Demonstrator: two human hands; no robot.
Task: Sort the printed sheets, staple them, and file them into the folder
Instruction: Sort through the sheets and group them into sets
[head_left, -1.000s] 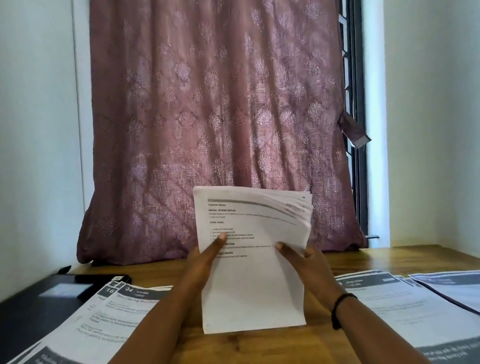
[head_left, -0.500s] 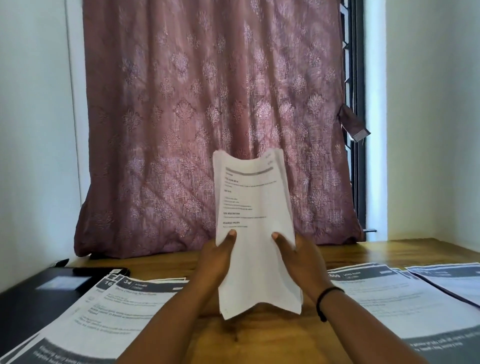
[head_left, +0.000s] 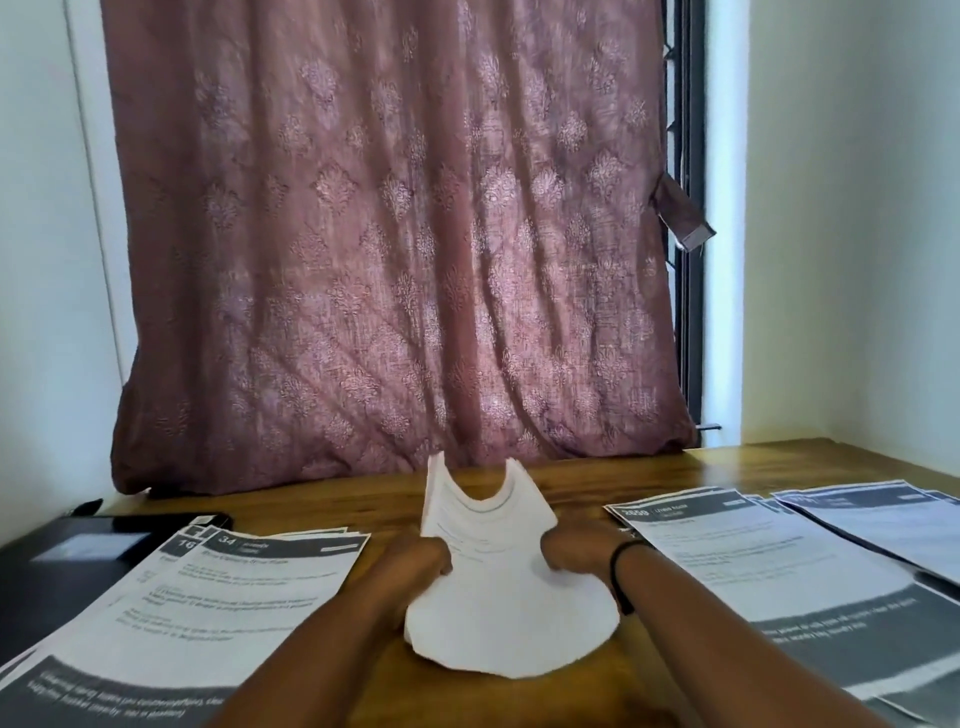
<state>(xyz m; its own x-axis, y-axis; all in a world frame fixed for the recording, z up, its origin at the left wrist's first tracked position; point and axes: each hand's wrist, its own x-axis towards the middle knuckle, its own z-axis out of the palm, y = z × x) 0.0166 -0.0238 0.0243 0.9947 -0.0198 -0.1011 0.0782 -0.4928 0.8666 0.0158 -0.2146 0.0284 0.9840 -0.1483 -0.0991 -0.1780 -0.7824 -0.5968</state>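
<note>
Your left hand (head_left: 415, 558) and right hand (head_left: 571, 553) grip one bowed stack (head_left: 498, 597); sheet count unreadable. Three piles on table (head_left: 571, 480), possibly more; print blurred.

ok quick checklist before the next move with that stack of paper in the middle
1. Both hands on the stack: ok. The left hand and right hand grip the stack of sheets at its two sides.
2. Stack lying flat: not ok. Its middle is bowed and the far corners curl up.
3. Edges squared: not ok. The far edge fans out.
4. Bare wood under the stack: ok. It sits on the table between the left pile and the right pile.
5. Folder ready: cannot tell. A black case lies far left.
6. Stapler nearby: cannot tell.
</note>
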